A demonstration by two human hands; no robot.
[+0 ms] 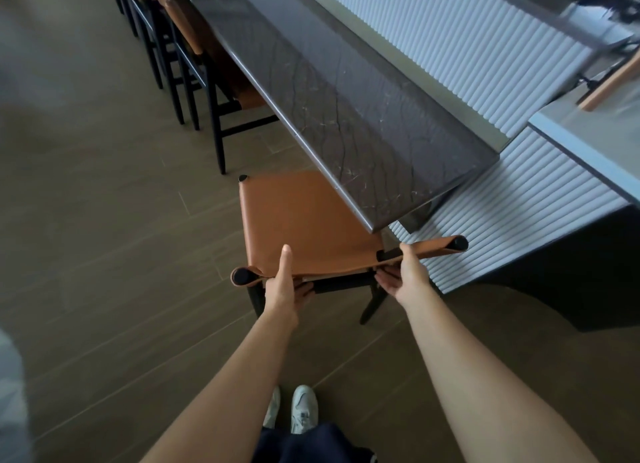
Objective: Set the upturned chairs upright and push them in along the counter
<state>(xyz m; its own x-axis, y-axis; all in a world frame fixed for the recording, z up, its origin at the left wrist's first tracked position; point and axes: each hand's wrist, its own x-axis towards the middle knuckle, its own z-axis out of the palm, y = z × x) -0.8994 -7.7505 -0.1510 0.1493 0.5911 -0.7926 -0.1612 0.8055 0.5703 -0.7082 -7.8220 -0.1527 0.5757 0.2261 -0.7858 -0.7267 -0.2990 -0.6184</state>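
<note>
A chair [298, 217] with a tan leather seat and black legs stands upright on the floor, its front part tucked under the dark stone counter [332, 92]. My left hand [284, 286] grips the tan backrest near its left end, thumb on top and fingers underneath. Near the right end of the same backrest, my right hand [405, 275] holds it with the thumb over the top edge. Both backrest ends show black round post tips.
Several matching chairs [187, 57] stand in a row along the counter further back on the left. A white ribbed panel [498, 213] and a grey ledge [588, 158] lie right of the counter's end. Wood-look floor [104, 237] stretches left; my shoes [298, 410] are below.
</note>
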